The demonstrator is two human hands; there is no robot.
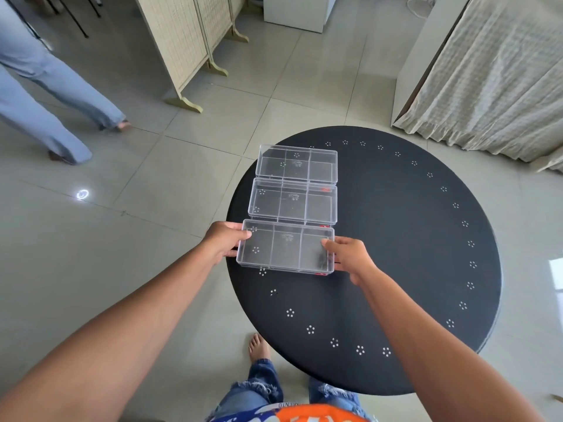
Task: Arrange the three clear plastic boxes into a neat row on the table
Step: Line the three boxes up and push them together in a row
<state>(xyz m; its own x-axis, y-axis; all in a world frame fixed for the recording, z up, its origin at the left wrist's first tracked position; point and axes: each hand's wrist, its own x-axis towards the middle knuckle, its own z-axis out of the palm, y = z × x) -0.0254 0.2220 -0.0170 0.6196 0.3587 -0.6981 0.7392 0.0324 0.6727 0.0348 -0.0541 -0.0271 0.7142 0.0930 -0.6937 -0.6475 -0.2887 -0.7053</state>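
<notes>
Both hands grip the nearest clear plastic divided box (285,246) at its ends.
Left hand (224,241) and right hand (348,257) pinch it near the round black table (411,239) edge; a shove could knock the two boxes beyond (294,182) askew.

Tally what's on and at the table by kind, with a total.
Clear boxes: 3 (far box, middle box, near box)
Hands on the near box: 2 (left hand, right hand)
Table: 1
Total: 6
</notes>
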